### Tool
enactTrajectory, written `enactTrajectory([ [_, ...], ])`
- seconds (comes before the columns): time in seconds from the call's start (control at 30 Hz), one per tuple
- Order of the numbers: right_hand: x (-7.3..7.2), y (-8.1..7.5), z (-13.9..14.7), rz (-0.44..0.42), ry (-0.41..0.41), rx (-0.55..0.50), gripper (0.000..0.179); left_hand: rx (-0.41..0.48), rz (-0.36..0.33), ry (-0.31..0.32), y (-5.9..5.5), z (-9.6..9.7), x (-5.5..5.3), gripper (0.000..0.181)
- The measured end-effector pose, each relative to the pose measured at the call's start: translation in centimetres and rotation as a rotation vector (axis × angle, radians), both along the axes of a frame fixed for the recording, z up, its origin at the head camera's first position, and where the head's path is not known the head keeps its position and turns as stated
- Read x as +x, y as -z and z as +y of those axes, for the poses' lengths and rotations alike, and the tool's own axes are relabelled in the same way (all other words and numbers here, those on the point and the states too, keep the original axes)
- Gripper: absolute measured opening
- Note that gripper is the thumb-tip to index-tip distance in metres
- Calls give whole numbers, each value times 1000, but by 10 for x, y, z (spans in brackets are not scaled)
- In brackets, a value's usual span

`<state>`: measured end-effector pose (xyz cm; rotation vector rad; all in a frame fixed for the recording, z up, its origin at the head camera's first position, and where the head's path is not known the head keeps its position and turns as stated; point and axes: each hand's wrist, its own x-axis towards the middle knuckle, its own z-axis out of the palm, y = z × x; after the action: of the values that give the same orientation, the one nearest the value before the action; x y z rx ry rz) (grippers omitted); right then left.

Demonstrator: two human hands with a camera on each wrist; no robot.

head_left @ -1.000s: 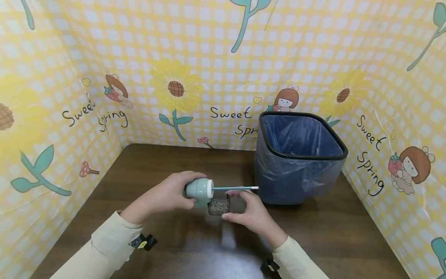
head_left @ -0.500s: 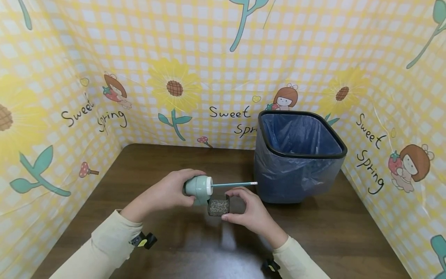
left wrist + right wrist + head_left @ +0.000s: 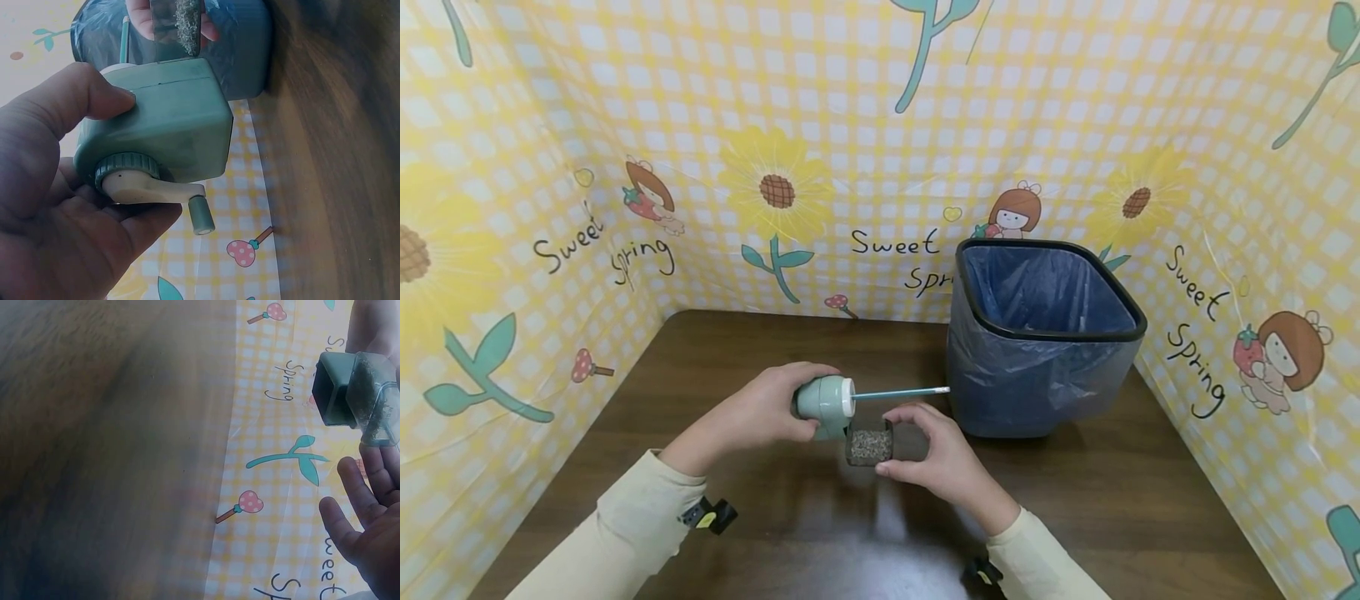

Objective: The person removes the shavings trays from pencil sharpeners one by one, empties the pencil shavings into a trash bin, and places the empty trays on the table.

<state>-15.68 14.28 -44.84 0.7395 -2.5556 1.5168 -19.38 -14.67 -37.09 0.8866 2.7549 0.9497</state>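
My left hand [image 3: 756,412] grips a pale green crank pencil sharpener [image 3: 822,398] above the table. A light blue pencil [image 3: 898,393] sticks out of its white front toward the right. In the left wrist view the hand crank [image 3: 150,189] with its green knob faces the camera, and the thumb lies on the sharpener's body. With thumb and fingers my right hand [image 3: 947,458] holds the clear shavings drawer [image 3: 870,445], full of grey shavings, close to the sharpener's lower right side. The right wrist view shows the drawer [image 3: 370,397] overlapping the sharpener's dark, hollow underside [image 3: 334,387].
A bin [image 3: 1037,383] with a black rim and a bluish plastic liner stands behind and to the right of the hands. Its near side is close to the pencil's end. Patterned yellow cloth [image 3: 865,175] walls the dark wooden table [image 3: 737,350] at the back and sides.
The sharpener has shifted slightly up and left in the head view, and the pencil's free end has tilted upward. The right hand and drawer have barely moved.
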Motion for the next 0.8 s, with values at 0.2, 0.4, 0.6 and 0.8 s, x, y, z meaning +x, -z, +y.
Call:
enactTrajectory([
  [0.2, 0, 0, 0, -3, -20, -19, 58, -4, -5, -10, 1, 0, -2, 70],
  [0.4, 1, -2, 0, 9, -23, -14, 57, -4, -8, -19, 2, 1, -2, 69],
  [0.6, 2, -3, 0, 12, -27, -22, 56, 5, -19, -27, 5, 0, -4, 69],
  [0.8, 3, -4, 0, -3, -30, -35, 54, 5, -18, -32, 10, -1, -6, 69],
])
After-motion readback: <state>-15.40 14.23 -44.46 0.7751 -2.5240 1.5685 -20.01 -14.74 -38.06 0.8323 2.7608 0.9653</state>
